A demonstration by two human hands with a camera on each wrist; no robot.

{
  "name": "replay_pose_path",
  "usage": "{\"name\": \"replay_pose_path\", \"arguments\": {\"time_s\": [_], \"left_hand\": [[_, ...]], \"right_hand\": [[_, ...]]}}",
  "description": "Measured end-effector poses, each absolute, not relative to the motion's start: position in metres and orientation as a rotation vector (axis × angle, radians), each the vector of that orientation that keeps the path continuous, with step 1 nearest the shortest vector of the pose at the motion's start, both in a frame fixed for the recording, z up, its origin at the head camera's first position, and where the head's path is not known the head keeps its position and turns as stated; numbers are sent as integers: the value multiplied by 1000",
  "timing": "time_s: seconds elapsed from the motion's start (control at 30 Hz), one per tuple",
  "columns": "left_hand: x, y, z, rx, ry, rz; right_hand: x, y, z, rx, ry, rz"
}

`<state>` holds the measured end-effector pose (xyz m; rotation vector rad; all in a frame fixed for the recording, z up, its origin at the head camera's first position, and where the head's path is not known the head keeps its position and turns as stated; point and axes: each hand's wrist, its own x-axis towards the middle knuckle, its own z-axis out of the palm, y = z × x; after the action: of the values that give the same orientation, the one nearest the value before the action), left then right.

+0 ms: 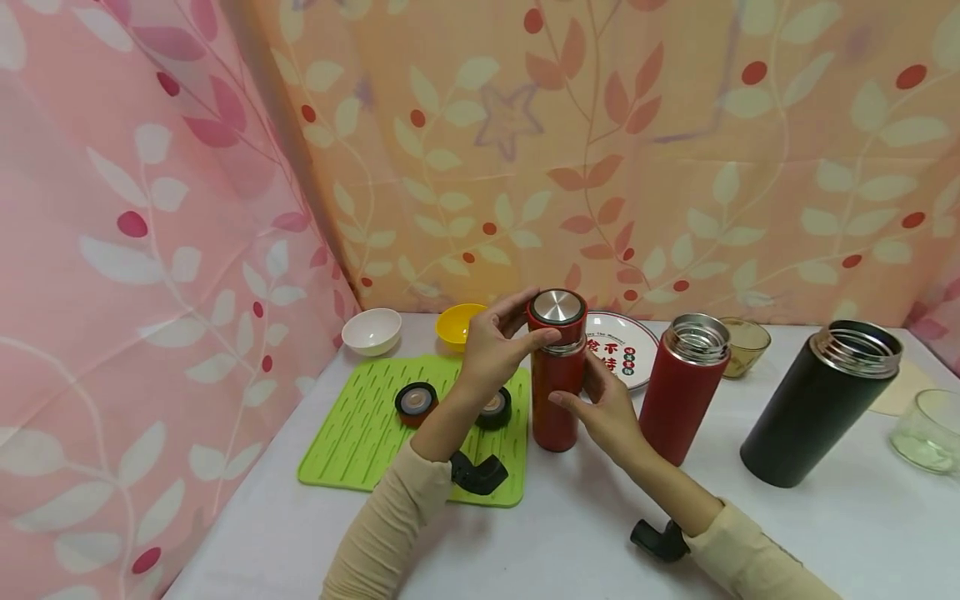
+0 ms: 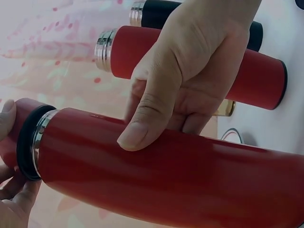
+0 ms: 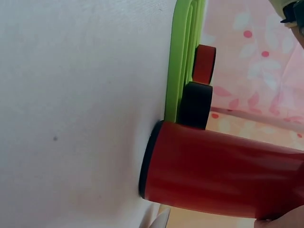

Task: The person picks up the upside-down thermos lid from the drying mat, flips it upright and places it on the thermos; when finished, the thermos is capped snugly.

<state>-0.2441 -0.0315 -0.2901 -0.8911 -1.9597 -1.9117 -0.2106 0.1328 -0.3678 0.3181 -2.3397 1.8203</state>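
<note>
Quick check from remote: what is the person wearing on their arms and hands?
Both hands, left hand and right hand, are bare: no gloves or rings visible. Each arm has a long cream sleeve ending near the wrist, with a black wrist-mounted device beside each cuff.

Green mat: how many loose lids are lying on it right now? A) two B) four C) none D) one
A: two loose lids lie on the green mat, a red-rimmed lid and a black lid, while the left hand grips a third lid on the red flask.
</note>
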Motion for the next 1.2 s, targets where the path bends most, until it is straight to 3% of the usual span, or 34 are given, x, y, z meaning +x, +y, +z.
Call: {"name": "replay_pose_path", "arguments": {"time_s": [0.77, 1.2], "left_hand": [[-242, -23, -296, -803, -2015, -1907], [-251, -31, -308, -1020, -1921, -2077]], "right_hand": [[-216, 138, -373, 307, -2318, 1862], [-215, 138, -374, 322, -2318, 1836]]}}
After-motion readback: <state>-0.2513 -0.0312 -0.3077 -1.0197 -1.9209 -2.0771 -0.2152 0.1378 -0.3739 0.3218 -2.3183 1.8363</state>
